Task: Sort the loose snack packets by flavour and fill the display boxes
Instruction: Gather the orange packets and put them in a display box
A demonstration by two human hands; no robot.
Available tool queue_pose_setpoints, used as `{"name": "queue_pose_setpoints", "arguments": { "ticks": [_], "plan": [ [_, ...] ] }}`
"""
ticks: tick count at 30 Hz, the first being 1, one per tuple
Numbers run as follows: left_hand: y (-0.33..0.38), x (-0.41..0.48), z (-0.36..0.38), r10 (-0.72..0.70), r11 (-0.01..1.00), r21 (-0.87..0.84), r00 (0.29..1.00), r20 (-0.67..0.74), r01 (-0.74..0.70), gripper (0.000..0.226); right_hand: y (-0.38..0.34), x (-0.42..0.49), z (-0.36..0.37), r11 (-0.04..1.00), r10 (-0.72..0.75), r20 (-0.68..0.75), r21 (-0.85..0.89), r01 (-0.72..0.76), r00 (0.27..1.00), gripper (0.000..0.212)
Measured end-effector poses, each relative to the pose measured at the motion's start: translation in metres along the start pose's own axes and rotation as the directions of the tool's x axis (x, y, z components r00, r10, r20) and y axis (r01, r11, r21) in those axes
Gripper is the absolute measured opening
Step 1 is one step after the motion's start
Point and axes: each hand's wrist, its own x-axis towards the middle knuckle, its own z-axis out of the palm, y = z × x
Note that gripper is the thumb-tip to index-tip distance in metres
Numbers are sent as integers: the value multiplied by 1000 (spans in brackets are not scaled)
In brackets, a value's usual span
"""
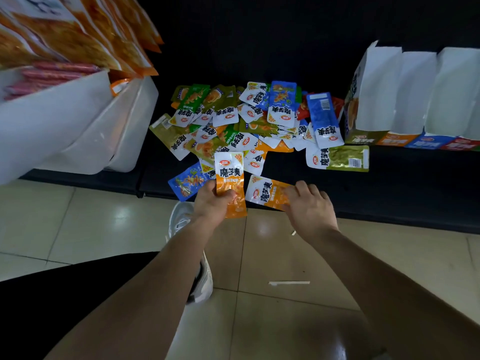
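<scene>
- Orange packet (230, 178): held upright in the left hand (210, 206), just above the front edge of the dark shelf (389, 190). Thumb lies across its lower front, fingers curled behind. Grasp is on the lower half; the top half stands free above the fingers.
- Look: white upper panel with bold black characters and a red oval logo, yellow corner flash, and an orange lower part that is glossy and crinkled.
- Second orange packet (265, 192): same print, lying tilted at the shelf's front edge, just right of the first. Right hand (311, 209) is over its right end, fingers bent down onto it and pinching that end. The white end points away from the hand and is uncovered.
- Blue packet (188, 183): lies just left of the left hand, partly behind it.
- Pile of loose packets (233, 120): behind both hands on the shelf. Green, blue, orange and a few red ones are overlapped and mixed, facing all ways.
- One green packet (340, 158) lies sideways, apart at the pile's right.
- Display boxes (415, 94): a row at the far right of the shelf, white flaps raised, with green, orange, blue and red fronts.
- White bins (78, 126) at left hold large orange bags (65, 29).
- Tiled floor (285, 255) below, with a shoe (179, 219) showing.
</scene>
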Motion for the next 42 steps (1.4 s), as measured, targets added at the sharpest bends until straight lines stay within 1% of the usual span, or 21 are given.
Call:
{"name": "queue_pose_setpoints", "arguments": {
  "ticks": [2, 4, 7, 10, 11, 12, 13, 15, 16, 17, 20, 22, 25, 27, 28, 30, 32, 34, 35, 39, 42],
  "plan": [
    [-1, -3, 3, -20, 1000, -15, 999, 40, 21, 16, 5, 4, -3, 996, 78, 52, 39, -80, 996, 59],
    [-2, -5, 4, -27, 1000, -7, 998, 52, 28, 18, 7, 10, -7, 993, 105, 90, 52, -110, 990, 65],
    [-3, -8, 5, -23, 1000, -14, 999, 34, 24, 15, 7, 14, -16, 990, 107, 116, 83, -117, 987, 57],
    [-2, -9, 7, -51, 999, 1, 998, 33, 51, 20, 11, 6, -20, 984, 109, 151, 127, -129, 982, 36],
    [0, -9, 8, -61, 998, -5, 998, 33, 61, 20, 15, 1, -19, 972, 119, 169, 181, -150, 978, 29],
    [1, -9, 9, -64, 998, -23, 997, 35, 65, 20, 19, -4, -20, 937, 147, 199, 286, -201, 969, 24],
    [4, -10, 10, -62, 997, -42, 997, 42, 64, 21, 22, -10, -22, 855, 179, 245, 440, -273, 953, 21],
    [7, -13, 14, -37, 998, -47, 996, 86, 41, 25, 24, -20, -26, 580, 174, 334, 725, -371, 926, 19],
    [7, -15, 17, -24, 999, -39, 993, 115, 28, 24, 22, -23, -28, 463, 153, 352, 800, -382, 923, 15],
    [9, -16, 20, -9, 999, -42, 990, 140, 15, 20, 18, -23, -31, 390, 135, 360, 837, -384, 923, 11],
    [19, -24, 29, 23, 994, -110, 977, 212, 1, 13, -2, -12, -35, 337, 115, 349, 867, -367, 930, 9],
    [27, -23, 29, 54, 992, -121, 967, 250, -25, 21, -16, 1, -36, 364, 150, 344, 852, -376, 927, 11],
    [30, -14, 19, 74, 995, -81, 967, 243, -56, 32, -34, 18, -36, 470, 196, 304, 805, -362, 932, 30],
    [25, -6, 9, 46, 995, -97, 982, 184, -28, 24, -44, 27, -35, 575, 201, 219, 763, -296, 955, 40],
    [23, -1, 4, 39, 995, -92, 991, 127, -27, 19, -46, 33, -31, 659, 181, 156, 713, -238, 971, 44],
    [19, 8, -7, 9, 999, -45, 1000, -3, -9, 17, -48, 42, -23, 858, 36, 88, 508, -76, 995, 58],
    [14, 16, -15, -27, 999, -34, 995, -93, 24, 22, -48, 47, -16, 951, -122, 167, 302, 67, 978, 68],
    [10, 19, -19, -60, 997, -48, 988, -145, 54, 32, -45, 43, -6, 977, -152, 234, 180, 111, 960, 66],
    [9, 19, -20, -76, 996, -54, 984, -160, 69, 35, -41, 36, -1, 984, -142, 226, 140, 112, 964, 63],
    [8, 13, -15, -86, 996, 11, 987, -133, 88, 39, -17, -7, 6, 993, -115, 80, 33, 113, 990, 53],
    [10, 6, -9, -52, 995, 84, 997, -65, 57, 31, 1, -28, 7, 999, -45, 6, 19, 45, 999, 50]
  ]
}}
